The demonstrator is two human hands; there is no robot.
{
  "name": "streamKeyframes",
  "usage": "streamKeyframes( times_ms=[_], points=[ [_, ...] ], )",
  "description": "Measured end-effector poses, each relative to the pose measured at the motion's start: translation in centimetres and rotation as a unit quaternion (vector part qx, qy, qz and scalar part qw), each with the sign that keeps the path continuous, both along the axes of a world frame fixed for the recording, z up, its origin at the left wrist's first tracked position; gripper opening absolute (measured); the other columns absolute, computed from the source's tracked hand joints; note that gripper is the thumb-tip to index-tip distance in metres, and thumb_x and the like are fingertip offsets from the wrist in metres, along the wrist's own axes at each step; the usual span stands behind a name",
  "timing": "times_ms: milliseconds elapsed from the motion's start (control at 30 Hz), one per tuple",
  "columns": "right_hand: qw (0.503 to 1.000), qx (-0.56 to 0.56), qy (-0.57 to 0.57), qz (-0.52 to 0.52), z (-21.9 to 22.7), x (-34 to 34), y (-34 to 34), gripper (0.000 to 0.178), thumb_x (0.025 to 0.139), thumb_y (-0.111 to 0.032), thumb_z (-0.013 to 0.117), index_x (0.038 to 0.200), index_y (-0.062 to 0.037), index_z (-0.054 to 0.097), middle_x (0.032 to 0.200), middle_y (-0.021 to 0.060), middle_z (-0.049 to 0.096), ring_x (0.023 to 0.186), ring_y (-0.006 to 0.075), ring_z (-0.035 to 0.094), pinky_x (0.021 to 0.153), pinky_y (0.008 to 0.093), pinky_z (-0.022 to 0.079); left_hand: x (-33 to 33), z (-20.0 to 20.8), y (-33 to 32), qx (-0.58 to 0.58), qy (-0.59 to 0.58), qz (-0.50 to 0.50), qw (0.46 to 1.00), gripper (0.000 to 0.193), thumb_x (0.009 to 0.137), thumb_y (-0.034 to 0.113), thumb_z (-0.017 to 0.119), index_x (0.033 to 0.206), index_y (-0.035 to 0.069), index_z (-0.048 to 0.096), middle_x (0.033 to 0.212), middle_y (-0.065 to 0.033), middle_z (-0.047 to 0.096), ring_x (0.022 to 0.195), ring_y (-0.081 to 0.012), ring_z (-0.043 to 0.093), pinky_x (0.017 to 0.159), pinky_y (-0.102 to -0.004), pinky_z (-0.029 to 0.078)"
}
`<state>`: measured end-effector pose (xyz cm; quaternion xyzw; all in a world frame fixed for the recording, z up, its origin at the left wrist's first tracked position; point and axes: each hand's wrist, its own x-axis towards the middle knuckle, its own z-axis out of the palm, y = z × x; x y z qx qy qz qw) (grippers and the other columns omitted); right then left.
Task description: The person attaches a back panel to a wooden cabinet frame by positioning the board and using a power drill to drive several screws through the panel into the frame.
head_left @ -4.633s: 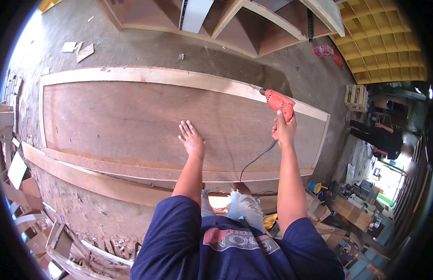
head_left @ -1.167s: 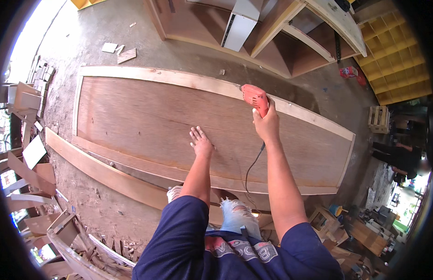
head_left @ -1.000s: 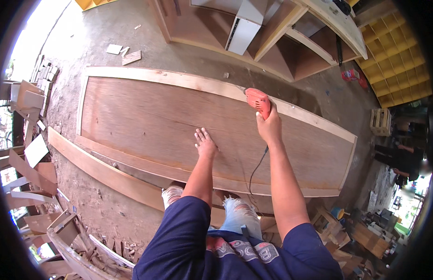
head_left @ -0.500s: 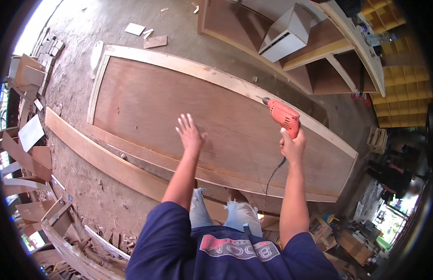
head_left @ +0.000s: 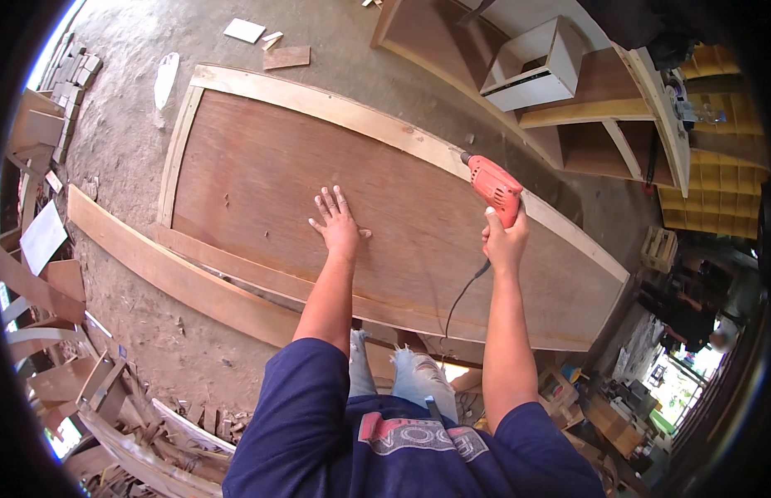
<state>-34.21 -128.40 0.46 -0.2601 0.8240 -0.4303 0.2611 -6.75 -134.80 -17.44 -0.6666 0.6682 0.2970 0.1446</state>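
A large brown plywood panel [head_left: 277, 174] with a pale wood frame [head_left: 319, 106] along its far and left edges lies in front of me. My left hand [head_left: 341, 228] is spread, palm down, on the panel's middle. In my right hand [head_left: 506, 241] is a red corded power drill [head_left: 495, 189], gripped by its handle. The drill's chuck is over the far frame strip; whether a bit touches the wood I cannot make out. Its dark cord hangs down beside my right forearm. A few small dark bits [head_left: 227, 200] lie on the panel's left part.
A long wooden board [head_left: 178, 270] lies left of the panel. At the far right stands an open wooden cabinet [head_left: 518, 116] with a white box [head_left: 535, 70] in it. Wood scraps [head_left: 111, 390] pile up at left. Another person [head_left: 692, 319] is at the right edge.
My left hand has come down with fingers spread wider on the panel. The drill in my right hand has shifted slightly left, its chuck now over the frame strip.
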Motion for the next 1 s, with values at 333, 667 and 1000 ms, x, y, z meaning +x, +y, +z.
streamKeyframes(
  times_ms=[333,667,1000],
  points=[
    [1.0,0.013,-0.01,0.002,0.4,0.0,-0.3,0.047,0.095,-0.013,0.072,0.139,-0.003,0.055,0.069,0.0038,0.06,0.047,0.0105,0.055,0.037,0.0271,0.041,-0.4,0.1,-0.3,0.013,-0.021,-0.008,1.0,0.152,0.065,0.053,0.096,0.171,0.011,-0.004,0.179,-0.0158,-0.004,0.165,-0.0377,0.003,0.121,-0.0747,0.026],
    [1.0,-0.003,0.004,0.001,-0.3,-0.1,-0.2,0.048,0.096,-0.016,0.073,0.138,-0.0027,0.055,0.068,0.0031,0.06,0.046,0.0104,0.054,0.037,0.0271,0.04,-0.5,0.3,-0.6,0.029,-0.02,-0.005,0.999,0.15,0.067,0.051,0.095,0.171,0.011,-0.004,0.179,-0.0167,-0.004,0.165,-0.0386,0.002,0.121,-0.075,0.025],
    [0.998,0.049,-0.029,-0.008,0.5,-0.1,0.0,0.052,0.095,-0.012,0.073,0.141,0.0019,0.054,0.095,0.0087,0.07,0.055,0.0125,0.061,0.049,0.0285,0.05,-0.4,-0.3,-0.4,0.031,-0.024,0.0,0.999,0.152,0.065,0.051,0.096,0.171,0.011,-0.005,0.179,-0.0166,-0.005,0.165,-0.0385,0.001,0.121,-0.0758,0.024]
  ],
)
